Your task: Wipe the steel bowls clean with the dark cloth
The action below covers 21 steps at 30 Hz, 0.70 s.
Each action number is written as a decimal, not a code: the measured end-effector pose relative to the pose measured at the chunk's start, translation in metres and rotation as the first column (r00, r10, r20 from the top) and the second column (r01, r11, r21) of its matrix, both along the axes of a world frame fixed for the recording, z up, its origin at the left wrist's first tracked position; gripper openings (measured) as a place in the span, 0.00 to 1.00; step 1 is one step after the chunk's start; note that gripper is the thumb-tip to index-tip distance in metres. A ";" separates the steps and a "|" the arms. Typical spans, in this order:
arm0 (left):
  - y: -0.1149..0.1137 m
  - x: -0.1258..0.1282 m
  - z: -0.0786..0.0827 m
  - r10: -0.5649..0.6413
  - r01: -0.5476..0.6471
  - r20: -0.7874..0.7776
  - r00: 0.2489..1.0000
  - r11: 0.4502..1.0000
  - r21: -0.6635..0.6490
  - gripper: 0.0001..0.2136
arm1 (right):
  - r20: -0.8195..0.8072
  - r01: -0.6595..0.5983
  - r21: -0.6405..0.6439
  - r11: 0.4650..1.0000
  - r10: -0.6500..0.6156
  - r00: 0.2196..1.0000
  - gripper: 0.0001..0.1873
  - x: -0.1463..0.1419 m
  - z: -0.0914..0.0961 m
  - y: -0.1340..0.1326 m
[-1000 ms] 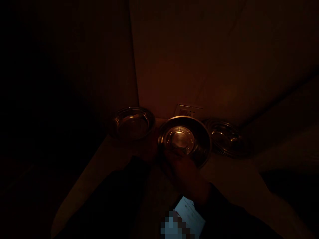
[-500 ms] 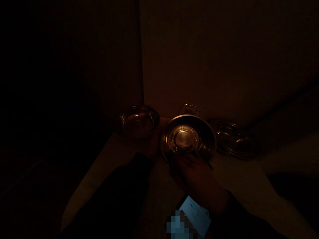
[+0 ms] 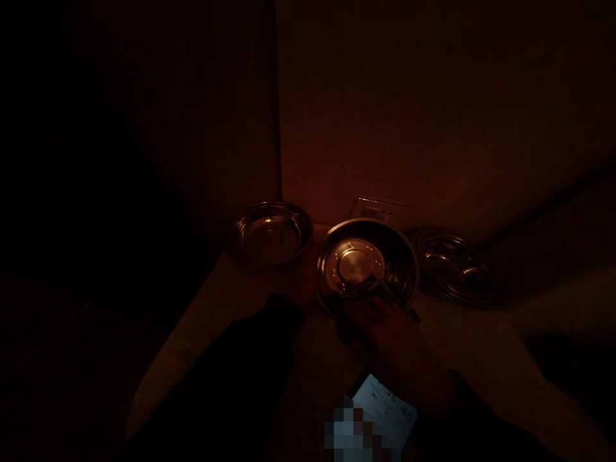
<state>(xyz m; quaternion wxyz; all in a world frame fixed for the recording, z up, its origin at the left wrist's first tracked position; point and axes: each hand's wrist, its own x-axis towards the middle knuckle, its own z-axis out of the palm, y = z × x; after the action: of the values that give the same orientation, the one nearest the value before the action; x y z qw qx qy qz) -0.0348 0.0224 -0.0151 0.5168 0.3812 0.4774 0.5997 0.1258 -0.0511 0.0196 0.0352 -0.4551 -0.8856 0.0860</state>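
Note:
A shiny metal bowl [image 3: 359, 266] is tilted toward me in the dim light, its inside showing. My left hand [image 3: 310, 279] is at its left rim, closed on it, though the fingers are barely visible in the dark. My right hand [image 3: 385, 327] reaches over the near rim, fingers pressed on a dark, thin cloth [image 3: 385, 290] against the bowl's inner wall. How the cloth lies under the palm is hidden.
Another metal bowl [image 3: 272, 234] stands at the back left of the pale table [image 3: 185, 340]. Stacked metal dishes [image 3: 452, 269] sit to the right. A lit phone [image 3: 387, 410] lies near me. A socket plate [image 3: 380, 208] is on the wall behind.
The whole view has shifted slightly, so everything sits a little farther right. My right hand stays at the near side of the bowl, and both hands keep their hold.

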 end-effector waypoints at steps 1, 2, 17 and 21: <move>0.000 0.000 0.001 0.019 -0.020 -0.047 0.999 1.000 -0.007 0.11 | -0.025 0.016 -0.009 1.000 -0.016 1.000 0.19 -0.003 0.000 0.000; 0.000 0.000 0.001 0.037 -0.038 -0.099 0.994 0.999 -0.007 0.11 | -0.056 0.029 -0.024 0.999 -0.030 0.998 0.19 -0.007 0.001 0.001; -0.003 -0.001 0.005 0.021 -0.023 -0.140 0.990 1.000 -0.014 0.14 | -0.262 0.017 -0.204 0.979 -0.071 0.963 0.19 -0.003 0.000 0.008; -0.002 -0.002 0.003 0.000 -0.003 -0.189 0.982 1.000 -0.015 0.16 | -0.291 0.084 -0.239 0.967 -0.153 0.944 0.15 -0.018 0.005 0.011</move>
<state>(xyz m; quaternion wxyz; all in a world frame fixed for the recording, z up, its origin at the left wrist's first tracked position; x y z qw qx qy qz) -0.0365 0.0205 -0.0122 0.4715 0.4324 0.5292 0.5574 0.1077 -0.0400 0.0241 0.1261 -0.4899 -0.8248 0.2525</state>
